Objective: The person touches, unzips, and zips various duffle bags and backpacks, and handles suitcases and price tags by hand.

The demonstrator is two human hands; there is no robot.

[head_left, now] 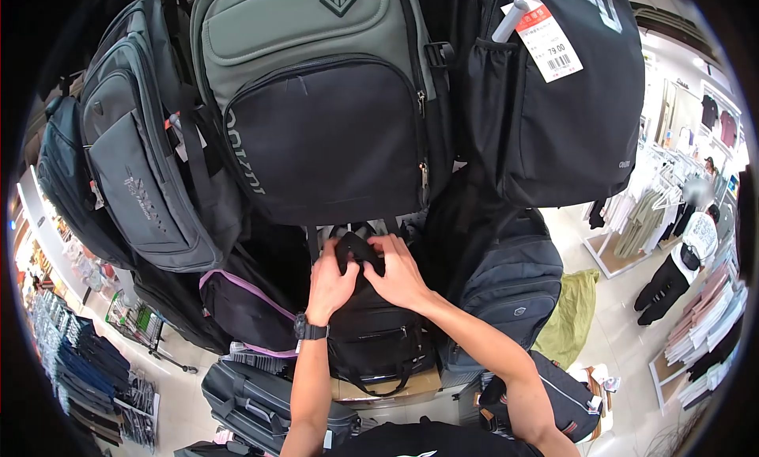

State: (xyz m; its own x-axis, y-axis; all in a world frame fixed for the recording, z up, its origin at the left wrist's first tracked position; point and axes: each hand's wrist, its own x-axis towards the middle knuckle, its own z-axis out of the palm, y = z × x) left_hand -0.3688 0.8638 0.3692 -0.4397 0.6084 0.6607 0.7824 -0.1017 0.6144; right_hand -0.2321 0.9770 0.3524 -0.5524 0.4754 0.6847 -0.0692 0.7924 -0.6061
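Observation:
My left hand (333,278), with a dark watch (310,329) on its wrist, grips one side of a folded black fabric piece (356,247). On the other side, my right hand (398,273) pinches the same piece between thumb and fingers. It sits at the top of a black bag (375,338) with a front zip and a hanging handle loop; whether it is a strap or a flap I cannot tell. Just above my hands hangs a large grey-green and black backpack (324,141).
A black backpack (581,117) with a price tag (547,46) hangs upper right, a grey backpack (146,168) at left. Around my hands are a purple-trimmed bag (245,315) and a dark blue backpack (510,299). A person (688,255) stands among clothes racks at right.

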